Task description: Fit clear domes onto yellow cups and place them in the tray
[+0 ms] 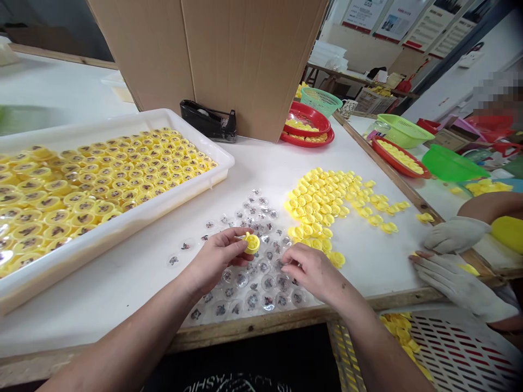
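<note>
Centrally, one small yellow cap (252, 243), round, with a tab at its upper left, was held above the near middle of the white table (139, 299), pinched between the thumb and fingers of the left hand (223, 253). Right hand (312, 269): fingers curled, lowered among the discs; whether they gripped one could not be told. Clear discs (251, 299), many, each with a dark printed figure, lay loosely spread below and between both hands. Yellow caps (314, 198), a heap, lay just right of the discs, stragglers trailing farther right. White tray (220, 177), large and shallow, stood at left, filled with rows of yellow pieces bearing printed tops. Tape dispenser (208, 121), black, stood beyond the tray's far right corner, before a tall cardboard box (229, 60). Red plates (324, 128), stacked, holding yellow pieces, sat right of the box; a green basket (321, 100) stood behind them. Co-worker's gloved hands (461, 286), a pair, were at the right edge, above a white crate (453, 348) containing yellow pieces.
</note>
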### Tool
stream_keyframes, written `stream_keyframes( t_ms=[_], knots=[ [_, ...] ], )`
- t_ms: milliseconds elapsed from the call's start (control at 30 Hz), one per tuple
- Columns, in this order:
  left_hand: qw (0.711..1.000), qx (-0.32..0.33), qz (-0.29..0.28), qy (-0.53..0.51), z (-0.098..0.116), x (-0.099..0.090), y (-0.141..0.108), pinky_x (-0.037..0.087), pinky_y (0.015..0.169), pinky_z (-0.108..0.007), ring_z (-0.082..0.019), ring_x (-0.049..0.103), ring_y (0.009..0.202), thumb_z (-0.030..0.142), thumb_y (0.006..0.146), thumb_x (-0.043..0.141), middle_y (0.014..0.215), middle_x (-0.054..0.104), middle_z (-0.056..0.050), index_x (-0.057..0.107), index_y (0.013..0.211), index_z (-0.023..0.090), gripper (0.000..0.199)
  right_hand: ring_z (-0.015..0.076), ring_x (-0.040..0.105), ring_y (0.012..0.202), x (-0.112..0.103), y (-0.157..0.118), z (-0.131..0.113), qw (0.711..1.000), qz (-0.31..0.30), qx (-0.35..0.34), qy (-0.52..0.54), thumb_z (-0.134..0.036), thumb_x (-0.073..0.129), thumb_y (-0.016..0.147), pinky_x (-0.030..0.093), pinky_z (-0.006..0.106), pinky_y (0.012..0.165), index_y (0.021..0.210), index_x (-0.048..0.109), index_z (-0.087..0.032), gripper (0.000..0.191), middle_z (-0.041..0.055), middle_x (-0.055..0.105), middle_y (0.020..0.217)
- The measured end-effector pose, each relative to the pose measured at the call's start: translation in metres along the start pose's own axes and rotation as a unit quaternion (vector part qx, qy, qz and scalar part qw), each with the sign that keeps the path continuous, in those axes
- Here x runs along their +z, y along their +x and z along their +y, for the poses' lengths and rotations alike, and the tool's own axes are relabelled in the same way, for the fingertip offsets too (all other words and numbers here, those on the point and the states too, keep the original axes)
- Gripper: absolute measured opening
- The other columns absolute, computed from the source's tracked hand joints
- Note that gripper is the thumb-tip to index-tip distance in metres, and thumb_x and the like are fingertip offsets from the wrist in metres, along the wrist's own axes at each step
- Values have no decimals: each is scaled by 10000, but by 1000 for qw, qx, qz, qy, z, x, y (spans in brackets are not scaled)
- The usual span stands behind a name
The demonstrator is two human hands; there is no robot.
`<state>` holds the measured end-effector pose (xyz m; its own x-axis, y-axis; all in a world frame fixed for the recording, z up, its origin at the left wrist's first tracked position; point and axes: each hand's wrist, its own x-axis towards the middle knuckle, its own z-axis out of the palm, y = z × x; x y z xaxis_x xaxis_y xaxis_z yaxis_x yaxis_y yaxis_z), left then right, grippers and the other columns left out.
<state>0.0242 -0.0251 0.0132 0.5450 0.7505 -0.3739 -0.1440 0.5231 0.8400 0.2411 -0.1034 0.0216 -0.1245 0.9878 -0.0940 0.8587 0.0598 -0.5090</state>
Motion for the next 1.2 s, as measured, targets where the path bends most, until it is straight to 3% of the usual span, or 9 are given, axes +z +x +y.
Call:
stream_keyframes(
  t_ms=[133,233,467,633,800,933,1033,1133,1200],
  knots=[
    [1000,3,0,-1,0,-1,1,485,635,-243,-149,623,709,308,729,707,840,657,-54,634,1041,169,349,146,577,707,2,1,-3,999,20,34,-25,-193,633,781,459,291,679,1060,547,-231,295,22,576,955],
    [1000,1,7,-2,0,-2,1,487,638,-236,-148,625,718,304,730,705,846,653,-50,625,1049,166,357,162,579,744,3,6,-8,994,36,36,-99,-180,542,848,452,279,650,1140,531,-224,296,51,538,993],
    [1000,-9,19,-10,1,-3,4,490,635,-230,-150,626,717,320,716,711,860,658,-60,607,1079,156,412,192,581,736,8,25,-18,977,-8,27,-210,-135,496,848,440,279,616,980,599,-173,172,82,557,944],
    [998,-37,48,-2,0,-4,2,500,681,-229,-153,629,760,372,707,733,897,660,-51,592,1128,181,483,215,592,801,11,25,-31,972,16,40,-232,-95,471,825,458,309,696,938,603,-158,185,98,590,938],
    [998,-39,38,-6,-2,-7,4,508,703,-235,-161,629,785,382,688,757,945,670,-72,588,1128,172,515,242,592,828,21,26,-33,972,57,56,-222,-38,472,785,470,349,716,891,618,-146,211,110,624,900],
    [999,-24,45,-2,-3,-6,5,505,706,-236,-160,637,783,385,688,757,939,676,-62,589,1118,179,506,228,613,885,16,26,-33,983,94,52,-151,-20,445,810,480,345,772,953,607,-158,256,94,657,912],
    [999,7,41,10,-2,-3,3,495,682,-240,-158,638,765,373,713,737,892,676,-53,598,1096,174,454,159,645,828,3,29,-36,993,110,48,17,-109,412,889,507,274,722,1103,522,-175,249,54,666,915],
    [999,30,11,4,-1,-1,3,488,675,-252,-153,630,752,354,738,719,857,678,-52,605,1100,173,420,120,625,643,-5,38,-40,946,51,43,318,-213,489,874,498,235,571,989,555,-205,133,-7,625,779],
    [999,39,-16,-4,0,0,3,489,698,-268,-155,625,778,356,768,693,890,684,-65,615,1110,176,394,101,596,599,-6,46,-43,920,20,24,390,-234,541,840,487,238,551,914,604,-216,99,-15,586,798]
  ],
)
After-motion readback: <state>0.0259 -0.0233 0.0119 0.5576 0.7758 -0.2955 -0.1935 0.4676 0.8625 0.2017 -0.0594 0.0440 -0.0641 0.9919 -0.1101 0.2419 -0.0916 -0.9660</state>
